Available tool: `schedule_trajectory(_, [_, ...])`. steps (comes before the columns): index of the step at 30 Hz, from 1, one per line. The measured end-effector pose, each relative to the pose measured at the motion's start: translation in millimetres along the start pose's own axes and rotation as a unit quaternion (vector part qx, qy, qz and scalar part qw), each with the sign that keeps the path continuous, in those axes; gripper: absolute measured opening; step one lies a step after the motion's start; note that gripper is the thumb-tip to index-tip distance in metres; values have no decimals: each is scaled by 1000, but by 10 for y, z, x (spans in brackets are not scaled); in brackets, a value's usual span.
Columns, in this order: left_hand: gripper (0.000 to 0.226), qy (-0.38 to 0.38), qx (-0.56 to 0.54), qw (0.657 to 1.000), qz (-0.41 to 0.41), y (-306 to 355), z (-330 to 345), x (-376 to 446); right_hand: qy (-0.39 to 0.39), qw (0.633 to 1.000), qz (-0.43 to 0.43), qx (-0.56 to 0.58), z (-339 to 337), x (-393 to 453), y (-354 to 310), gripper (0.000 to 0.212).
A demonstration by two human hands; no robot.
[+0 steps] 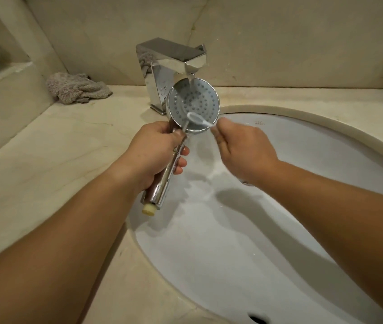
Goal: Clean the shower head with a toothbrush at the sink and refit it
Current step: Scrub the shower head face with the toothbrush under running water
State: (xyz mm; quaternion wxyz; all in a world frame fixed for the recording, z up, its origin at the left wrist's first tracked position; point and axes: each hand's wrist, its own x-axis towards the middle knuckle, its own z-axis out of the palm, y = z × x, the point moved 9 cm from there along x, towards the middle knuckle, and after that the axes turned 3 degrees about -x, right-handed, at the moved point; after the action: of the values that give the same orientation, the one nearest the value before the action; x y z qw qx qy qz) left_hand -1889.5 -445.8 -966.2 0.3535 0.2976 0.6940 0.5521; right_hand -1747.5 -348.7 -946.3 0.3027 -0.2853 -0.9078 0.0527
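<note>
A chrome shower head (194,101) with a round grey nozzle face is held up over the white sink (326,160), its face turned towards me. My left hand (157,148) grips its chrome handle, whose cream threaded end pokes out below the fist. Water runs from the chrome tap (174,59) onto the top of the nozzle face. My right hand (242,148) pinches a white toothbrush (200,120), and the brush head lies against the lower part of the face. The toothbrush handle is mostly hidden in that hand.
A crumpled grey cloth (78,88) lies on the beige stone counter (45,160) left of the tap. The overflow hole (256,319) shows at the sink's near wall. A stone ledge rises at the far left, and a wall stands behind the tap.
</note>
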Motion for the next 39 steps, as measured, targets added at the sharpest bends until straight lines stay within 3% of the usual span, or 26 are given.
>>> schedule_trajectory(3, [14, 7, -12, 1000, -5, -1, -33, 3, 21, 996, 82, 27, -45, 84, 300, 28])
schedule_trajectory(7, [15, 6, -6, 1000, -6, -5, -28, 1, -3, 1000, 15, 2, 30, -36, 126, 31])
schedule_trajectory(11, [14, -3, 5, 1000, -3, -3, 4, -4, 23, 994, 105, 24, -109, 129, 340, 31])
schedule_trajectory(17, [15, -5, 78, 996, 32, 20, 70, -4, -6, 1000, -17, -17, -145, 206, -204, 27])
schedule_trajectory(21, [13, -2, 66, 997, 27, 12, 31, 16, 26, 997, 74, -24, -310, 292, 112, 25])
schedule_trajectory(25, [14, -3, 56, 998, 22, 6, 42, 2, -25, 998, -20, -54, -119, 166, -222, 19])
schedule_trajectory(29, [14, -6, 40, 999, 17, 7, 33, 1, 19, 996, 85, -29, -256, 256, 103, 24])
schedule_trajectory(33, [14, -10, 27, 1000, 11, 6, 47, -7, -16, 999, -20, -40, -78, 73, -193, 19])
schedule_trajectory(37, [15, -4, 4, 1000, -1, 3, 6, -4, 16, 997, 73, -14, -153, 179, 152, 24])
schedule_trajectory(39, [15, -6, -13, 1000, -10, -12, -4, -3, 2, 1000, 15, -26, -90, 59, 75, 28])
